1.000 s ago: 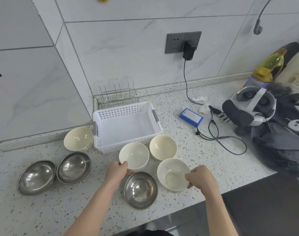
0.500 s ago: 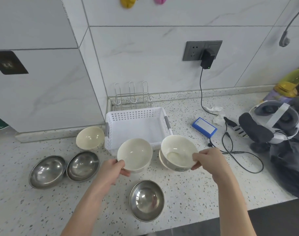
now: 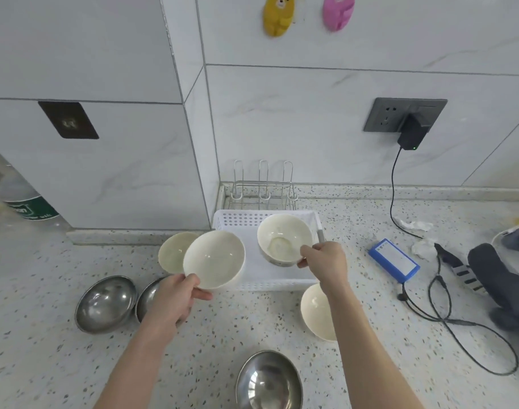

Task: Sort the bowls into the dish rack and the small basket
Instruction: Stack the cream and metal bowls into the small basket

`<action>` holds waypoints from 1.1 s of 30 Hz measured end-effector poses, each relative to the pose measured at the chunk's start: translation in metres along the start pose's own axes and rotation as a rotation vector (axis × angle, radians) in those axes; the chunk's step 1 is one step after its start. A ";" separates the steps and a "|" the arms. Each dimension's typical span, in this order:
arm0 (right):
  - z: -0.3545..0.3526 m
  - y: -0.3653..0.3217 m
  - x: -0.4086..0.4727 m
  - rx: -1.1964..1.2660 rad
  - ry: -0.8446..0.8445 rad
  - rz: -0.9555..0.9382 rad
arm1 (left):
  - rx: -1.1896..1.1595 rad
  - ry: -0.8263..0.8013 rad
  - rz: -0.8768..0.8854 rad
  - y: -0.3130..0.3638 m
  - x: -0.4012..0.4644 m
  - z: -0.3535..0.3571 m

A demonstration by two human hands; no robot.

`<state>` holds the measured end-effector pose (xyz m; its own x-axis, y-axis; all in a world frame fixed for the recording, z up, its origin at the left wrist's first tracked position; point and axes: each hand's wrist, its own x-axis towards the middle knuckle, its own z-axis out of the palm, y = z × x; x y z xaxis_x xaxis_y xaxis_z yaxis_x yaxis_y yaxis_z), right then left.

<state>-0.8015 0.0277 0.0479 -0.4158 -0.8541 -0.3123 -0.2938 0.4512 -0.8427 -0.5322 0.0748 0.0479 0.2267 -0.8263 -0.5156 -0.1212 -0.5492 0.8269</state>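
My left hand (image 3: pixel 175 296) grips the near rim of a cream bowl (image 3: pixel 213 259), held in the air at the left edge of the white basket (image 3: pixel 281 280). My right hand (image 3: pixel 326 262) pinches the rim of a second cream bowl (image 3: pixel 284 239), held over the basket's inside. Behind the basket stands the wire dish rack (image 3: pixel 264 187). Another cream bowl (image 3: pixel 172 250) sits left of the basket, and one more (image 3: pixel 315 311) lies under my right forearm. Two steel bowls (image 3: pixel 106 304) rest at the left, the second (image 3: pixel 147 299) partly hidden by my left hand. A third steel bowl (image 3: pixel 268 380) is near the front edge.
A blue box (image 3: pixel 394 259) and a black cable (image 3: pixel 447 314) lie right of the basket, with crumpled tissue and dark gear at the far right. A charger (image 3: pixel 411 134) is plugged into the wall socket. A wall corner juts out left of the rack.
Both hands lifted their cream bowls off the counter and carried them away from me to the basket. The right bowl has moved over the basket's inside. The camera tilted upward.
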 end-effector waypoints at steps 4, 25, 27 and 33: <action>0.037 0.000 0.023 -0.017 -0.095 0.033 | -0.044 0.014 -0.026 0.003 0.009 -0.004; 0.115 0.004 0.071 -0.169 -0.292 0.086 | 0.044 0.038 -0.028 0.015 0.054 0.014; 0.116 0.006 0.071 -0.150 -0.306 0.079 | 0.055 0.023 -0.028 0.016 0.058 0.017; 0.097 0.007 0.073 -0.223 -0.305 0.010 | 0.128 0.005 0.017 0.025 0.073 0.034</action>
<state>-0.7501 -0.0564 -0.0228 -0.1540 -0.8718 -0.4650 -0.4855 0.4766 -0.7329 -0.5515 -0.0038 0.0229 0.2281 -0.8350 -0.5008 -0.2473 -0.5472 0.7996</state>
